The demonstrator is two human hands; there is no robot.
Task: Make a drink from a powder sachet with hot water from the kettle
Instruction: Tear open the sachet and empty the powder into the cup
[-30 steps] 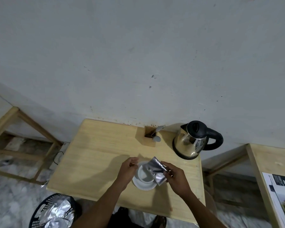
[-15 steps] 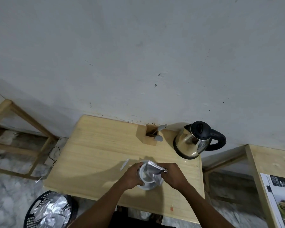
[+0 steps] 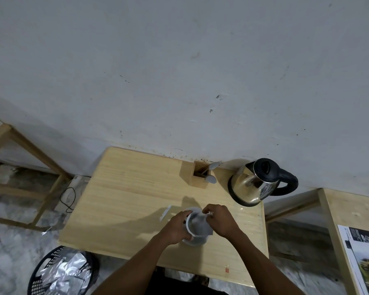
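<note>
A white cup (image 3: pixel 192 229) stands on a white saucer (image 3: pixel 195 242) near the front of the wooden table (image 3: pixel 126 199). My left hand (image 3: pixel 176 227) is wrapped around the cup's left side. My right hand (image 3: pixel 219 220) pinches a silver sachet (image 3: pixel 200 223), tipped upside down over the cup's mouth. A torn white strip (image 3: pixel 165 212) lies on the table just left of the saucer. The steel kettle (image 3: pixel 254 184) with black lid and handle sits at the back right, apart from both hands.
A wooden holder (image 3: pixel 197 174) with a spoon and fork stands left of the kettle against the wall. A black basket (image 3: pixel 60 271) lined with foil sits on the floor at front left. A second table (image 3: pixel 354 220) with a printed sheet is to the right.
My left hand dropped the torn strip onto the table and took hold of the cup. My right hand turned the sachet down over the cup's mouth.
</note>
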